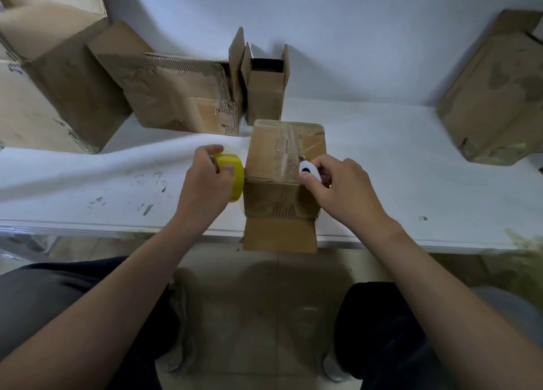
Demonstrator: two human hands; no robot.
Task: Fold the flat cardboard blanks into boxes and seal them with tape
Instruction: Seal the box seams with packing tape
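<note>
The left hand [205,181] curls round a yellow roll of tape [233,172], hiding much of it, beside the left side of a small brown cardboard box [282,160]. The right hand [340,187] pinches a small white cutter [308,171] on the box top; its blade is indistinct. The box's long axis runs away from the person on the white bench [411,160], with the near flap overhanging the front edge.

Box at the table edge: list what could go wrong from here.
1. The box overhangs the table's near edge; downward pressure on its front could tip it off.
2. The right hand grips the small white cutter at the box's top edge; a slip might nick fingers or gouge cardboard.
3. The left hand holds the yellow tape roll beside the box; a tug could drag it.
</note>
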